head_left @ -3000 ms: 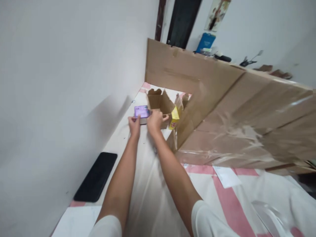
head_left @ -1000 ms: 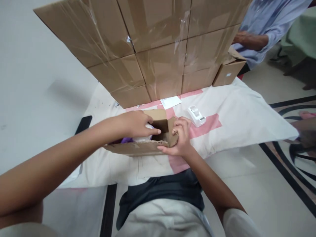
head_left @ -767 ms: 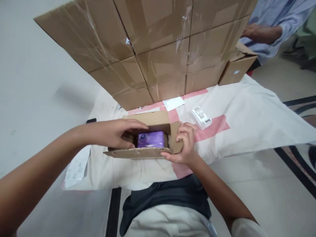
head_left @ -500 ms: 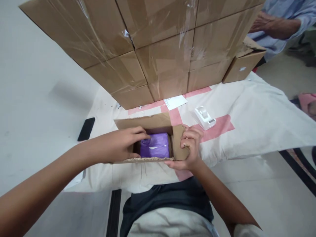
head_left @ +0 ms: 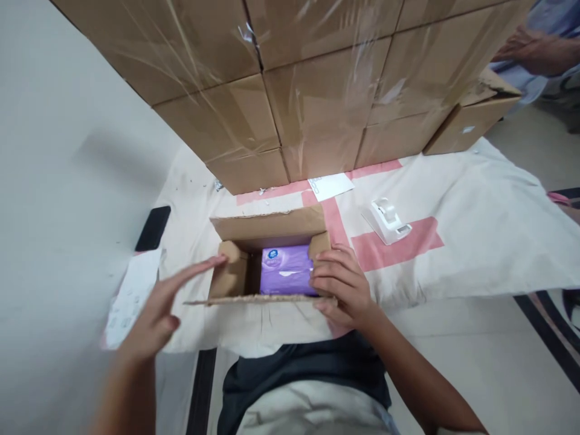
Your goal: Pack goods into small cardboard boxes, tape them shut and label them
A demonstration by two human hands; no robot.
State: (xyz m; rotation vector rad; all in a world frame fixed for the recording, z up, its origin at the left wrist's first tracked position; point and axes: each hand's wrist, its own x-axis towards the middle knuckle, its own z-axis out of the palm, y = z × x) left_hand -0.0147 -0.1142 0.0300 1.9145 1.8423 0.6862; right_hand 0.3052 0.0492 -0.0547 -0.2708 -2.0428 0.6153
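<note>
An uncovered cardboard box (head_left: pixel 267 228) lies in front of me on the cloth, its long flaps raised at front and back. Inside, toward the right, sits a purple tissue pack (head_left: pixel 286 270) with a blue round mark. My left hand (head_left: pixel 156 317) is at the box's left end, its index finger stretched out and touching the left end flap (head_left: pixel 232 266), with the thumb apart. My right hand (head_left: pixel 347 287) grips the right end, fingers bent over the right end flap (head_left: pixel 319 243) and thumb by the front corner. The flap partly covers the pack's right side.
A tall wall of taped cardboard boxes (head_left: pixel 326 90) stands behind. A white tape dispenser (head_left: pixel 387 222) and a paper slip (head_left: pixel 330 186) lie on the cloth. To the left are a black phone (head_left: pixel 153 228) and paper sheets (head_left: pixel 133 290). Another person's hands (head_left: pixel 539 51) show at top right.
The purple pack went from beside the box into it. My left hand has come out of the box to the left flap. My right hand has folded the right flap inward.
</note>
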